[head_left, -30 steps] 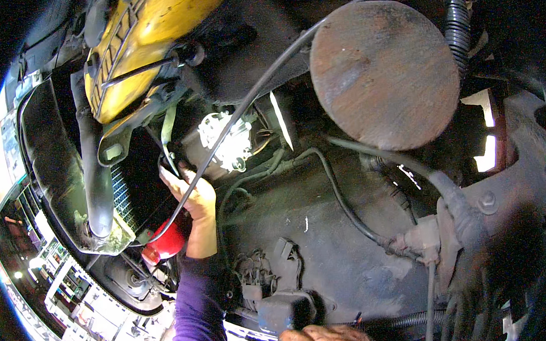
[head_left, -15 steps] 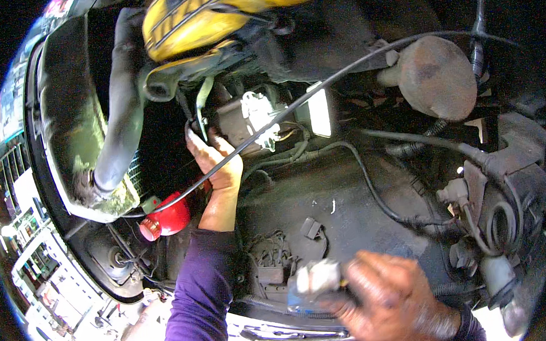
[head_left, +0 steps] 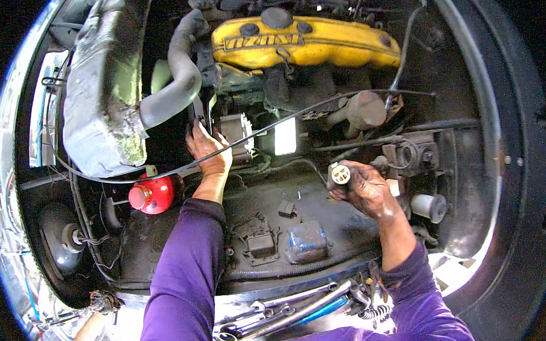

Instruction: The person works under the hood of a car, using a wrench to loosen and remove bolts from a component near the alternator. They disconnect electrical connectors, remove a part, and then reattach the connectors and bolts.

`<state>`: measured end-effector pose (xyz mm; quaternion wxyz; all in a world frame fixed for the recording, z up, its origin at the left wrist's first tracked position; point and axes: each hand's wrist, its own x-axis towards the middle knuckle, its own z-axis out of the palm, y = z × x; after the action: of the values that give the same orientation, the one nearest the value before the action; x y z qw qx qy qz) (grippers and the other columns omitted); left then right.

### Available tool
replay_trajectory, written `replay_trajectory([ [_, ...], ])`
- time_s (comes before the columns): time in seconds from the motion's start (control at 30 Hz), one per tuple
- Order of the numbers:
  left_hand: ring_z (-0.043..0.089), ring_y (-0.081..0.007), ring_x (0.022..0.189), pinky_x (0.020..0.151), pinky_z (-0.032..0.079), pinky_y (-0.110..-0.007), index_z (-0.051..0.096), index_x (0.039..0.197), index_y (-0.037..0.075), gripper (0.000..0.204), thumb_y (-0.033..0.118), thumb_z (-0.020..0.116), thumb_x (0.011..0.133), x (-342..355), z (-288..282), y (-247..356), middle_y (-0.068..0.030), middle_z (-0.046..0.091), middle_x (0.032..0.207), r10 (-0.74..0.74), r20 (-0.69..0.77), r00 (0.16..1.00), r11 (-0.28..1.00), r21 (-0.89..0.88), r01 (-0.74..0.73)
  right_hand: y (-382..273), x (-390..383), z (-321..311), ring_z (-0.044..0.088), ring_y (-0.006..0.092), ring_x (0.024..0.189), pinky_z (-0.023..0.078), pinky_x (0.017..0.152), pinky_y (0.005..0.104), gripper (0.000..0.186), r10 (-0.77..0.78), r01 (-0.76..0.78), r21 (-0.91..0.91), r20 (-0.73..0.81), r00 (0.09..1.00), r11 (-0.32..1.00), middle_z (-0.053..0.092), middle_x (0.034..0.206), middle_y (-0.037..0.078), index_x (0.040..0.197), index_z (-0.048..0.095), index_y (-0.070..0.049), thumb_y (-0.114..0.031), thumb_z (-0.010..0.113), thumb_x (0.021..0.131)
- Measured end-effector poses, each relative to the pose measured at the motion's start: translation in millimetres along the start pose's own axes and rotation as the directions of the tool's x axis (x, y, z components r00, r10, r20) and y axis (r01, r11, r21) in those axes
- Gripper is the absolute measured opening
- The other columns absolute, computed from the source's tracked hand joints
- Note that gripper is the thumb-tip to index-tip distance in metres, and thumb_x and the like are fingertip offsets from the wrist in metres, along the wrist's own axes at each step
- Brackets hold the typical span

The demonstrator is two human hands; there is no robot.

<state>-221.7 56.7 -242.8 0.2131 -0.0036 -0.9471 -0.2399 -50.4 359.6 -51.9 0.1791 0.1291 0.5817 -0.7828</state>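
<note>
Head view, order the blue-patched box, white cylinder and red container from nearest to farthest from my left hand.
1. Red container, below-left of the left hand.
2. Blue-patched box, lower centre.
3. White cylinder, past the right hand.

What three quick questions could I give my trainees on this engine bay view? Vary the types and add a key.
1. Which hand holds the round, pale-faced object?
2. What colour is the long engine cover? (a) red (b) yellow (c) blue
3. True or false: the thin dark cable crosses in front of the left hand.

Key: 1. The right hand; 2. b; 3. True.
</note>
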Motion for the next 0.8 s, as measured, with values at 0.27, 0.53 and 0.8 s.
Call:
replay_trajectory([
  [0.27, 0.052, -0.0438, 0.121, 0.103, 0.044, -0.054, 0.049, 0.144, 0.002, 0.069, 0.013, 0.076, 0.081, -1, -2, 5, -0.0205, 0.059, 0.129, -0.096, 0.040, 0.995, 0.995, -0.029, 0.097, 22, 8, -10, 0.067, 0.0284, 0.110, 0.053, 0.097, 0.0462, 0.050, -0.008, -0.025, 0.284, 0.114, 0.993, 0.959, 0.067, 0.126, 0.016, 0.138, 0.056, -0.001, -0.032, 0.067, 0.101],
  [0.53, 0.054, -0.0426, 0.120, 0.102, 0.045, -0.053, 0.052, 0.141, 0.004, 0.065, 0.015, 0.076, 0.081, -2, 2, 3, -0.0211, 0.059, 0.131, -0.045, -0.038, 0.998, 0.999, -0.009, 0.044, 14, 9, 0, 0.069, 0.0310, 0.102, 0.053, 0.094, 0.0428, 0.045, -0.012, 0.004, 0.264, 0.028, 1.000, 0.965, 0.070, 0.118, 0.018, 0.124, 0.068, 0.003, -0.030, 0.068, 0.093],
  [0.8, 0.055, -0.0431, 0.118, 0.101, 0.045, -0.054, 0.051, 0.142, 0.005, 0.066, 0.015, 0.076, 0.081, -2, 1, 3, -0.0213, 0.059, 0.129, -0.084, 0.008, 0.996, 0.996, -0.017, 0.084, 10, 14, 12, 0.050, 0.0207, 0.079, 0.038, 0.075, 0.0342, 0.045, -0.079, 0.079, 0.228, -0.008, 0.997, 0.971, 0.057, 0.083, 0.010, 0.089, 0.069, 0.004, -0.041, 0.069, 0.084],
])
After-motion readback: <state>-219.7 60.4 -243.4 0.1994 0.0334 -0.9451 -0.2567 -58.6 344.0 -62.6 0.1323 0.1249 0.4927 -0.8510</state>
